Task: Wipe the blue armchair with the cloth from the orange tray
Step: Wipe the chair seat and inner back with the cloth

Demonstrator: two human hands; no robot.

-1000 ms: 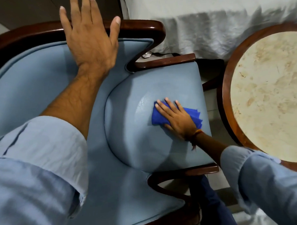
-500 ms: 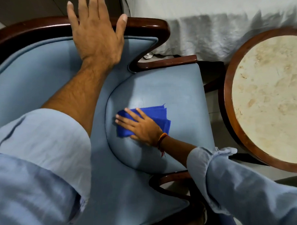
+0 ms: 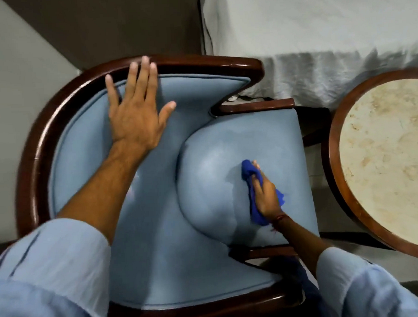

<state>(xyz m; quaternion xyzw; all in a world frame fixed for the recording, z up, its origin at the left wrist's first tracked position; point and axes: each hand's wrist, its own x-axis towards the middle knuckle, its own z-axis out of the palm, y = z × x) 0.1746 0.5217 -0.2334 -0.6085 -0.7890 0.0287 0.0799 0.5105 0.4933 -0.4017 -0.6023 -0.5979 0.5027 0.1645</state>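
Observation:
The blue armchair (image 3: 88, 149) with a dark wooden frame fills the middle of the view, seen from above. My left hand (image 3: 135, 113) lies flat with fingers spread on the padded backrest, near the wooden top rail. My right hand (image 3: 264, 194) presses a bunched dark blue cloth (image 3: 248, 172) onto the right part of the seat cushion (image 3: 211, 179). The cloth sticks out ahead of and beneath the fingers. The orange tray is not in view.
A round table (image 3: 385, 160) with a pale marbled top and a wooden rim stands close to the chair's right. A bed with a white sheet (image 3: 317, 38) lies behind the chair. A grey wall is at the upper left.
My right hand has swept the cloth from the left of the seat cushion back to its right part, and the cloth is now bunched. My left hand stays on the backrest.

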